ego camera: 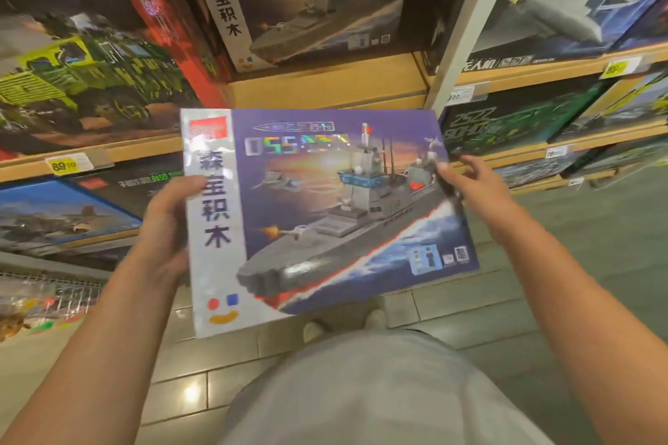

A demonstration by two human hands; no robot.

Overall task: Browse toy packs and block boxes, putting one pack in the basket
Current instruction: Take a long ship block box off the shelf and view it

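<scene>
A warship box is held flat in front of the shelf, below a matching box. It is gripped at its white edge by the left hand and pinched at the opposite edge by the right hand. That fingertip pinch looks slight; the box could tip or slip. No basket is seen.

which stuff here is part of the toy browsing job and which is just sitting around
In use:
- purple warship block box with white side strip, held up in front of the shelves
- left hand gripping its left edge
- right hand gripping its right edge

Just there:
- matching dark warship box on the shelf
- green truck block box
- yellow 89 price tag
</scene>
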